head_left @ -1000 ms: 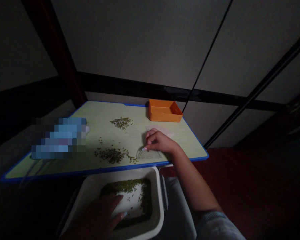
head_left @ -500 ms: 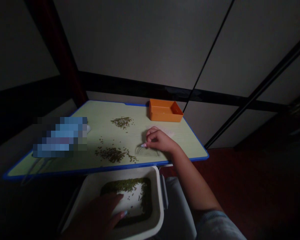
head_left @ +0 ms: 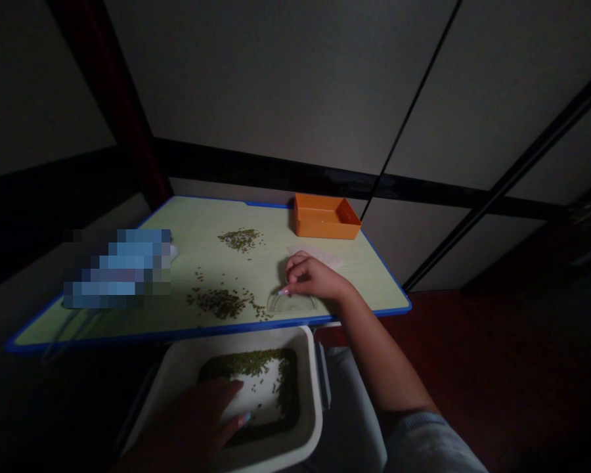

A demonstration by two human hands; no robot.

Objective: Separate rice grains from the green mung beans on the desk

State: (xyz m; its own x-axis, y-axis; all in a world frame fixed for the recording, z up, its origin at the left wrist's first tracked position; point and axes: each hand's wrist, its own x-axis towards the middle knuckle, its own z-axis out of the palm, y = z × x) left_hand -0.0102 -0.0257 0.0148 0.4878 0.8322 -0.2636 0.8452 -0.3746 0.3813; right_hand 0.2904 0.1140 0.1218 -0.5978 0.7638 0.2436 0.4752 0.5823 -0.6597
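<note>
My left hand point(head_left: 197, 420) reaches into a white plastic tub point(head_left: 313, 394), thumb and forefinger spread apart and nothing seen between them. Small green beans point(head_left: 249, 362) lie along the tub's inner edges, with a few scattered on its white floor. Over the tabletop, my right hand point(head_left: 311, 276) is curled, thumb against the fingers; what it pinches, if anything, is hidden. Just under its fingertips lies a clear half-round piece like a protractor point(head_left: 291, 305). To its left is a loose pile of brownish-green beans point(head_left: 221, 303), and a second bean pile point(head_left: 240, 240) lies farther back.
The pale table point(head_left: 187, 223) has a blue rim. An orange open box point(head_left: 325, 228) stands at its back right corner. Behind my right hand lies a pinkish translucent sheet point(head_left: 325, 255). A blurred blue object point(head_left: 123, 269) sits at the left. Dark panels rise behind the table.
My right hand's fingertips have dipped slightly, and the clear half-round piece has shifted a little toward me. My left hand stays in the tub.
</note>
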